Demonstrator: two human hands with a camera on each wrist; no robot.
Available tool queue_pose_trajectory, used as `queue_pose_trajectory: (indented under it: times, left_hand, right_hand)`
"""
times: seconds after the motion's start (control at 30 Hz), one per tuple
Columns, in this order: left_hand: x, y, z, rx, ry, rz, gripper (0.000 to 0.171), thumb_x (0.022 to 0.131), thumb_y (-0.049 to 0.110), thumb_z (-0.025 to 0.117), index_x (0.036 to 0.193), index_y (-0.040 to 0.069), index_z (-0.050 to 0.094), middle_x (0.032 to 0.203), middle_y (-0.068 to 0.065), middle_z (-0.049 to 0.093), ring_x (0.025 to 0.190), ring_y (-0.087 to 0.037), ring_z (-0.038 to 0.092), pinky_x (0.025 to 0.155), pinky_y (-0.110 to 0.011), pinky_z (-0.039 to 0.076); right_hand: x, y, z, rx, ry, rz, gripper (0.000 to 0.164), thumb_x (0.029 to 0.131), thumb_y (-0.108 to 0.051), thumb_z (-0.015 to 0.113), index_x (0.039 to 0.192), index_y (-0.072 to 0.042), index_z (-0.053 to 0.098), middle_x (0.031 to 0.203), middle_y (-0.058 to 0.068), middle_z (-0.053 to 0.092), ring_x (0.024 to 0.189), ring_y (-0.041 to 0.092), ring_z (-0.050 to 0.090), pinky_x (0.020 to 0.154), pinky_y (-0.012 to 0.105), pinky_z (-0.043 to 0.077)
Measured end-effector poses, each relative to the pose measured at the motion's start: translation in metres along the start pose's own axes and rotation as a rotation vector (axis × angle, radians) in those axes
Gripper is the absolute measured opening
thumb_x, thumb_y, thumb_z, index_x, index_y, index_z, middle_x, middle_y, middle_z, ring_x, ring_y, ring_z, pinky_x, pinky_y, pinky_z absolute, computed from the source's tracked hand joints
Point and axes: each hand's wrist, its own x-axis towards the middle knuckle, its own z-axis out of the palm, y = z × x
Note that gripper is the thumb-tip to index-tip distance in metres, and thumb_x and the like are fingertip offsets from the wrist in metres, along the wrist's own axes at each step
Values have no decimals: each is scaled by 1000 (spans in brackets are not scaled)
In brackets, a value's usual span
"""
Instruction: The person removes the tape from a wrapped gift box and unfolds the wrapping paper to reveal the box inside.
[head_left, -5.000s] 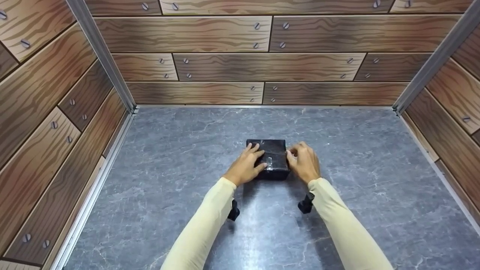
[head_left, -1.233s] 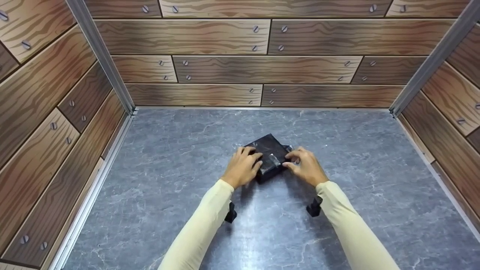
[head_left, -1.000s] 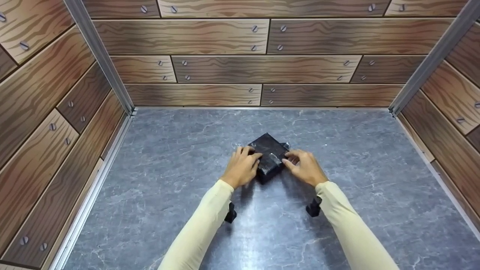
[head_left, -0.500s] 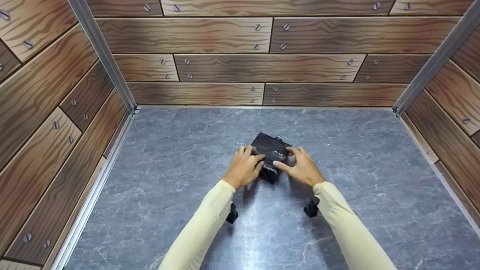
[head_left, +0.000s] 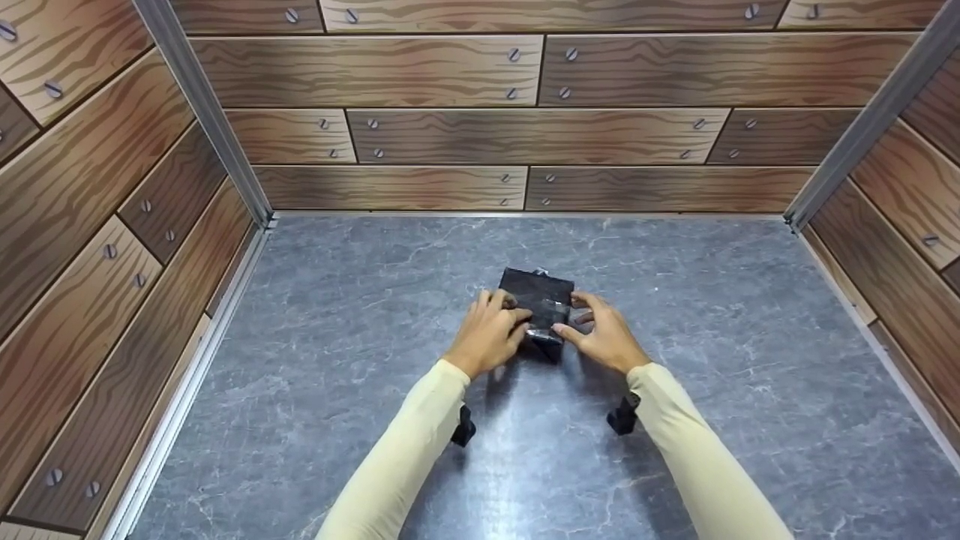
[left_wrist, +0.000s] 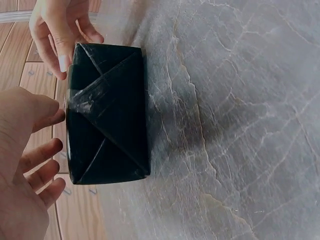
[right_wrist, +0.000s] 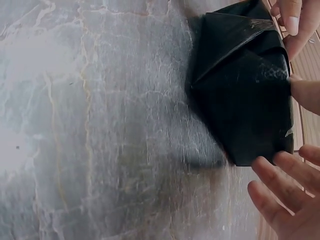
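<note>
A small box wrapped in glossy black material [head_left: 536,289] lies on the grey surface in the head view. Clear tape shows on its top and near edge. The left wrist view shows one end of the box [left_wrist: 112,125] with crossed folds, held down by tape. On the box's left side, my left hand [head_left: 486,334] rests with relaxed fingers near the upper edge. At the right side, my right hand [head_left: 606,337] touches it, thumb at the near top edge and fingers along the side. In the right wrist view, those fingers [right_wrist: 272,172] meet the lower edge.
Grey marble-patterned surface [head_left: 360,322] surrounds the box. Wood-patterned panels [head_left: 420,135] stand at the back and on both sides, with metal rails [head_left: 202,112] at the corners. A small black device [head_left: 622,416] hangs beneath the right sleeve.
The box has turned counter-clockwise, its near corner shifting right and its far corner left. My right thumb has moved onto its near edge; my left hand has barely moved.
</note>
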Motion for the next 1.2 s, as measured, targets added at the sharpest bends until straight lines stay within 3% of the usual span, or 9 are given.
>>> queue_pose_trajectory:
  times: [0.33, 0.83, 0.93, 1.07, 1.2]
  left_hand:
    - [2, -5, -1, -66, -56, -2, 39, 105, 28, 56, 138, 9, 63, 149, -12, 52, 137, -30, 46, 115, -45, 37]
    - [2, -7, 1, -122, -126, -34, 45, 104, 30, 57, 143, 7, 58, 157, -12, 43, 149, -29, 32, 121, -43, 27]
    - [2, -6, 1, -130, -130, -42, 45, 104, 30, 58, 143, 8, 58, 157, -12, 43, 149, -28, 32, 122, -42, 27]
    - [4, -5, 0, -130, -131, -38, 45, 104, 30, 58, 143, 7, 58, 156, -13, 44, 148, -28, 33, 121, -42, 28]
    - [4, -6, 0, -134, -133, -42, 45, 103, 29, 59, 142, 7, 59, 156, -13, 44, 148, -29, 34, 121, -43, 29]
  right_hand:
    - [1, 3, 1, 111, -5, -34, 49, 92, -6, 74, 133, 12, 55, 124, 32, 63, 113, 45, 64, 98, 55, 52]
    - [4, 2, -1, 109, -45, -14, 45, 98, 1, 61, 139, 14, 50, 132, 35, 58, 118, 48, 60, 99, 53, 52]
    - [8, -2, -1, 75, 9, -14, 40, 98, 0, 60, 134, 14, 54, 129, 32, 60, 112, 44, 63, 95, 52, 53]
    - [15, -12, -1, -42, 112, -46, 29, 95, -2, 64, 121, 11, 66, 111, 24, 66, 96, 35, 65, 83, 46, 54]
    - [21, -23, 4, -141, 140, -63, 24, 93, -7, 70, 112, 7, 72, 100, 17, 66, 87, 30, 64, 77, 43, 53]
